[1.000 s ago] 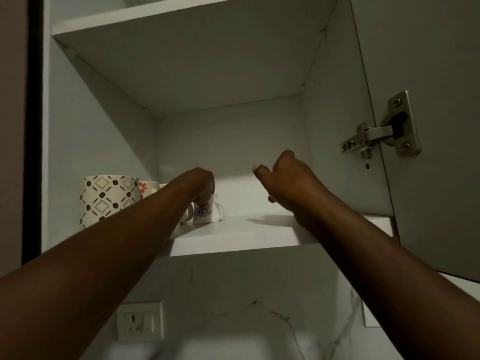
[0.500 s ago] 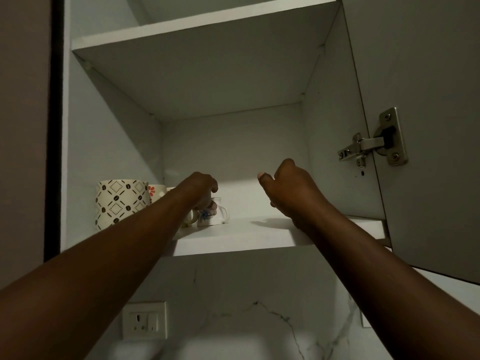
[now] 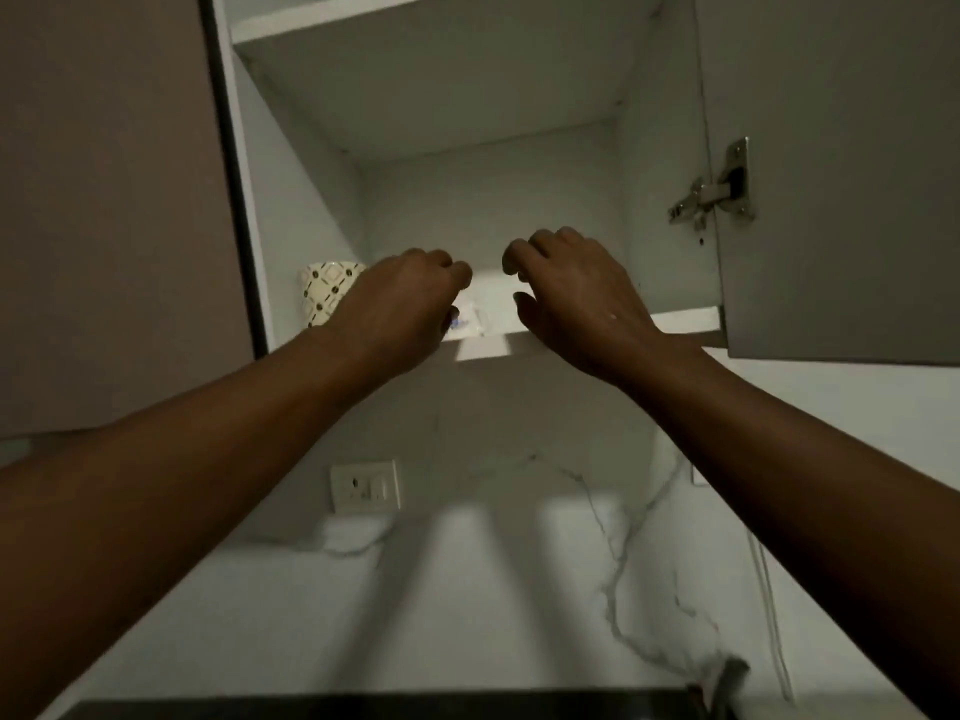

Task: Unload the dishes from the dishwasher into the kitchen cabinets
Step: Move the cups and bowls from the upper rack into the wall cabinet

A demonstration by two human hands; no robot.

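A small white cup with a blue print [image 3: 470,324] stands on the lower cabinet shelf [image 3: 685,322], near its front edge. My left hand [image 3: 400,309] hangs just left of and in front of it, fingers loosely curled above the cup's rim. Its thumb tip is next to the cup, and I cannot tell whether they touch. My right hand [image 3: 576,298] hovers over the shelf edge to the cup's right, fingers loosely curled, holding nothing. A cream mug with a dark diamond pattern [image 3: 324,291] stands at the shelf's left end, partly hidden by my left wrist.
The cabinet door [image 3: 831,174] stands open on the right, with its metal hinge [image 3: 722,192]. A second shelf [image 3: 415,23] spans the cabinet above. Below are a marble backsplash [image 3: 597,563] and a wall socket [image 3: 365,485]. A closed brown cabinet front [image 3: 104,200] fills the left.
Both hands have drawn back from inside the cabinet toward the shelf's front edge. My left hand has come off the small cup, which stays on the shelf. The view has tilted down.
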